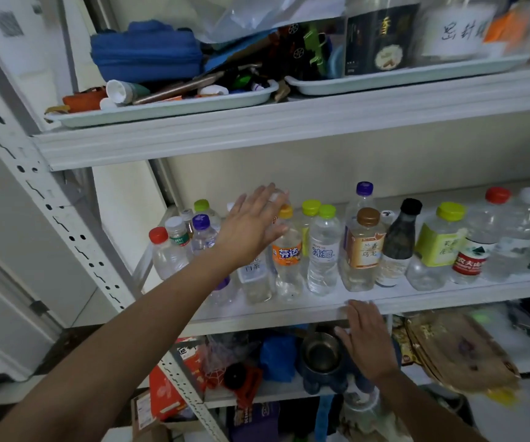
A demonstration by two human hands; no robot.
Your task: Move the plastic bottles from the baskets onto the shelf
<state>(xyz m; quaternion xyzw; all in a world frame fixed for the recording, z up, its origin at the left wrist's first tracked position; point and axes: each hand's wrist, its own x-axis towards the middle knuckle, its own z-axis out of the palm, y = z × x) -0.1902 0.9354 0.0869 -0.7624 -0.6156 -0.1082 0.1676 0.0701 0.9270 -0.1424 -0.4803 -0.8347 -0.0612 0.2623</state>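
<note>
White shelf (432, 298), clear bottles (322, 250), coloured caps (326, 211), left hand (251, 228) and right hand (364, 336) spread.

on the middle shelf (416, 303), an orange-capped bottle (287, 260) carries an orange label with blue characters 芬达. just to its right, a green-capped clear bottle (322, 253) shows 冰露 in blue. a brown-capped bottle (365, 250) has a pale orange label reading 兰香乌龙. farther right, a bottle with a red band (469, 262) bears 农夫山泉 in white. on the top shelf (289, 129), a dark box (381, 36) shows a gold 香. a white handwritten label (458, 33) beside it is too blurred to read.
</note>
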